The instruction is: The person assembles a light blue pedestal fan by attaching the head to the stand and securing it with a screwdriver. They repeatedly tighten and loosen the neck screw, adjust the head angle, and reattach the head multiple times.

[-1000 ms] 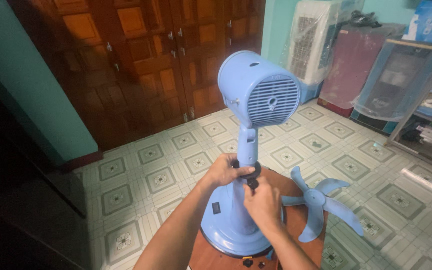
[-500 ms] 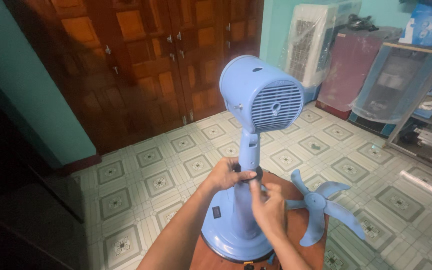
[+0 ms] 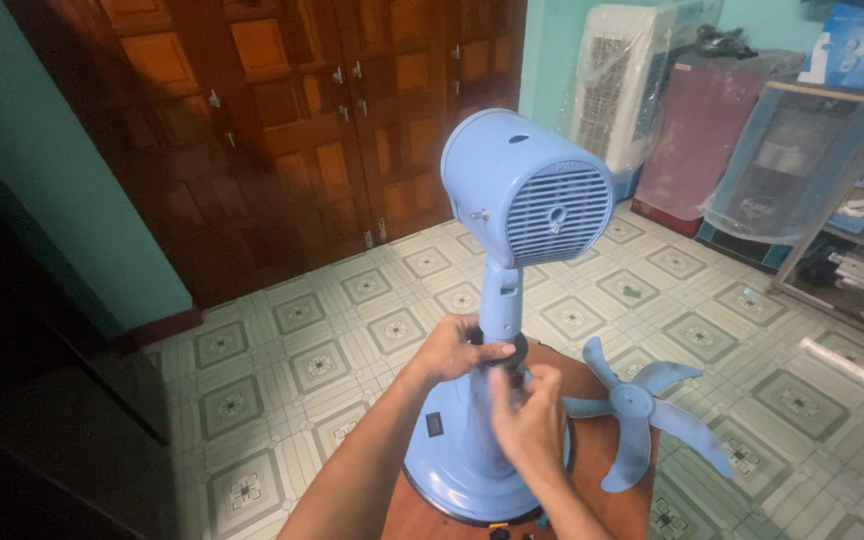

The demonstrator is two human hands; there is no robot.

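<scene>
Blue fan stand (image 3: 497,300), left hand (image 3: 449,348) gripping its black collar (image 3: 518,347), right hand (image 3: 525,415) touching

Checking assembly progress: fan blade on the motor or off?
Off. The blue blade lies on the round table, beside the fan stand.

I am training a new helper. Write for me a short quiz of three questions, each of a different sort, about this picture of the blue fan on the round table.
1. True or false: the loose fan blade is mounted on the motor housing.
2. Multiple choice: the left hand grips the black collar at which place? A) on the round base B) where the stand column meets its lower part C) on the rear grille
3. Fill in: the right hand is close in front of the ____.

Key
1. False: it lies on the wooden table, to the right of the base.
2. B
3. column, just below the collar.
</scene>
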